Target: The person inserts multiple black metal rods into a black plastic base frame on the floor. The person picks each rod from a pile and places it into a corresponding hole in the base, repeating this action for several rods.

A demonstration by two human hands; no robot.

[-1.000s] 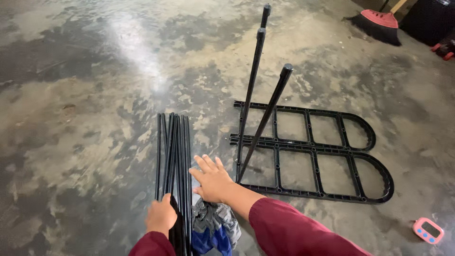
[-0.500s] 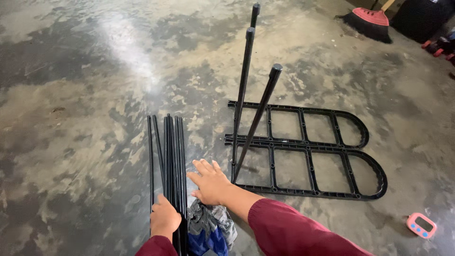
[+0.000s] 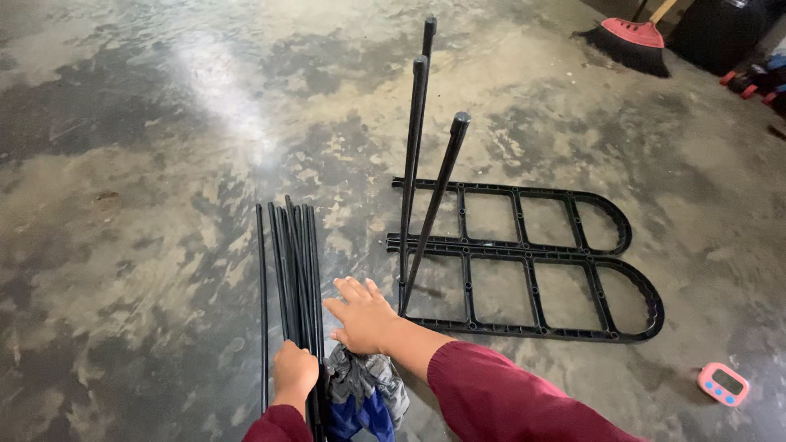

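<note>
Down at the floor, my left hand (image 3: 293, 375) has its fingers curled tight around the near end of a bundle of thin black metal rods (image 3: 292, 270) that lies flat on the mottled grey concrete floor (image 3: 147, 164), pointing away from me. My right hand (image 3: 364, 319) hovers just beside the bundle with fingers spread and slightly bent, gripping nothing; its palm sits over a crumpled grey and blue cloth bag (image 3: 364, 397) at the rod ends.

I judge the rods to be stiff, light singly, and smooth enough to slide against each other, so a loose bundle may fan out; one rod already lies slightly apart on the left. Taking hold near the end as I do now gives control of one tip only; a grip nearer the middle would balance better.

Just right of my right hand, three black poles (image 3: 422, 164) stand upright or tilted from a flat black plastic lattice frame with rounded ends (image 3: 557, 286). Further out lie a small pink digital timer (image 3: 723, 383) and a red-headed broom (image 3: 626, 37).
</note>
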